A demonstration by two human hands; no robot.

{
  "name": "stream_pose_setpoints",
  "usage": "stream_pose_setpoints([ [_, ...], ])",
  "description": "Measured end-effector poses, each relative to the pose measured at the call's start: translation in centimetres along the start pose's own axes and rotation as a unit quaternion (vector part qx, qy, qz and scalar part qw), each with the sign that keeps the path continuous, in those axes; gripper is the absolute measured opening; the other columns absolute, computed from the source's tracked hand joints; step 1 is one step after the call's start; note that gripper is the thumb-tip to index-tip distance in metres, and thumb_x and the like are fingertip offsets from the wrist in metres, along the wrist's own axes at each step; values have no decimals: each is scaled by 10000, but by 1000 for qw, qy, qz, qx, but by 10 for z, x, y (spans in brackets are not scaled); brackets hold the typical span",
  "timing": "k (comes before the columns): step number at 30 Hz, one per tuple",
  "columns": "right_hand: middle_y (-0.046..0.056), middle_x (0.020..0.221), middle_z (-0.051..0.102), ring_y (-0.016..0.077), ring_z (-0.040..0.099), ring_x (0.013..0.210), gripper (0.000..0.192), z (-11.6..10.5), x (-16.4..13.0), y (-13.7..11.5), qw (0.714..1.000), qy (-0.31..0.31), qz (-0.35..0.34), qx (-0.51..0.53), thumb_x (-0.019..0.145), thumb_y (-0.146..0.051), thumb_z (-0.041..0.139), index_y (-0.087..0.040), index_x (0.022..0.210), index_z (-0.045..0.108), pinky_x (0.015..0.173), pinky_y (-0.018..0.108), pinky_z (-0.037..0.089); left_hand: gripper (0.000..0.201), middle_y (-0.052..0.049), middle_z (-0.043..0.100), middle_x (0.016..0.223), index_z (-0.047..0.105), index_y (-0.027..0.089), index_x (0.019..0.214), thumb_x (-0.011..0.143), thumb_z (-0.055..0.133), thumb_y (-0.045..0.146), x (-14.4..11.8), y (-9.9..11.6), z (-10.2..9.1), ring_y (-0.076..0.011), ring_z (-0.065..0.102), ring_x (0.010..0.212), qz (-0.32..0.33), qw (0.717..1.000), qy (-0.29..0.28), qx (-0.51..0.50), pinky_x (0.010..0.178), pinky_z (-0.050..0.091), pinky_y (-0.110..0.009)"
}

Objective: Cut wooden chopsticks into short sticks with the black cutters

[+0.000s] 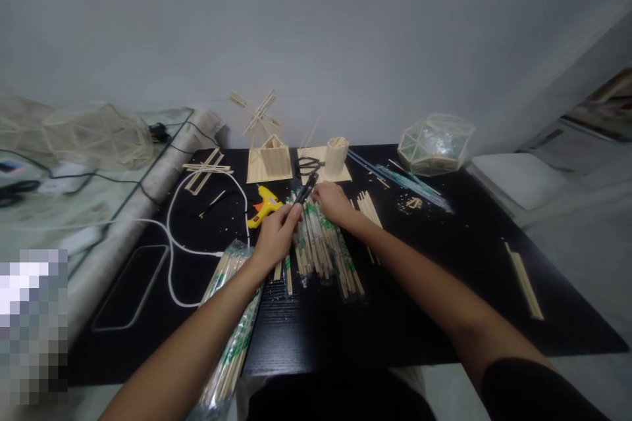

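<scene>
My left hand [276,231] is closed around a slim dark tool [307,188] that points up and away; its exact kind is unclear. My right hand [334,201] lies at the far ends of several paper-and-plastic-wrapped chopsticks [316,243], fingers curled in, and what they pinch is hidden. Just left of the tool rests a yellow hot glue gun [265,206]. Behind my hands, black-handled loops, apparently scissors [310,163], lie by a wooden board [340,176] bearing a round stick cup [337,155].
A stick windmill [261,113] and small stick house [275,158] stand at the back. A clear bag of chopsticks [232,335] overhangs the front edge. A white cable [170,243] loops at left beside a phone-shaped outline [131,288]. Loose sticks [526,283] lie right.
</scene>
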State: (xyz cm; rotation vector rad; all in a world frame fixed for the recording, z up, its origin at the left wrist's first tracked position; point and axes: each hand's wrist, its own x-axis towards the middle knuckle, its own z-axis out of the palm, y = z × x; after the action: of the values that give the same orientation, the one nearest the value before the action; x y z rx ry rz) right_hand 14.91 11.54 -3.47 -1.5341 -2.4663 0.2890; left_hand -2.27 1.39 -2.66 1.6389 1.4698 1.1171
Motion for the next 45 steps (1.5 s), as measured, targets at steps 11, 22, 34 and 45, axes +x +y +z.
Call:
stream_pose_setpoints([
  [11, 176, 1047, 705, 271, 667, 1003, 194, -30, -13, 35, 996, 30, 79, -4, 969, -84, 468, -115, 1095, 612, 872, 322, 461, 504, 26, 527, 604, 604, 192, 770, 993, 411, 600, -2, 0, -1, -133, 502, 568, 6, 1000, -5, -7, 557, 372, -248],
  [22, 214, 1151, 687, 329, 655, 1129, 312, -153, -66, 198, 913, 255, 318, -23, 995, -138, 412, -116, 1283, 530, 997, 519, 452, 531, 24, 541, 617, 605, 203, 768, 977, 404, 647, 3, -3, 3, -143, 519, 571, -6, 1000, -19, 9, 559, 380, -261],
  [34, 61, 836, 758, 215, 687, 770, 61, -91, -82, 109, 977, 129, 116, 124, 861, -211, 665, -179, 866, 716, 788, 358, 535, 538, 18, 548, 618, 618, 200, 773, 974, 404, 650, 1, -1, 2, -149, 525, 581, -2, 1000, -18, 16, 573, 392, -263],
  [45, 57, 790, 729, 224, 678, 756, 276, -34, -75, 8, 974, -73, 142, 162, 768, -79, 704, -166, 1010, 603, 653, 270, 442, 520, 26, 533, 607, 602, 198, 774, 982, 411, 634, -1, 0, 0, -142, 520, 578, 1, 1000, -8, 8, 570, 386, -254],
])
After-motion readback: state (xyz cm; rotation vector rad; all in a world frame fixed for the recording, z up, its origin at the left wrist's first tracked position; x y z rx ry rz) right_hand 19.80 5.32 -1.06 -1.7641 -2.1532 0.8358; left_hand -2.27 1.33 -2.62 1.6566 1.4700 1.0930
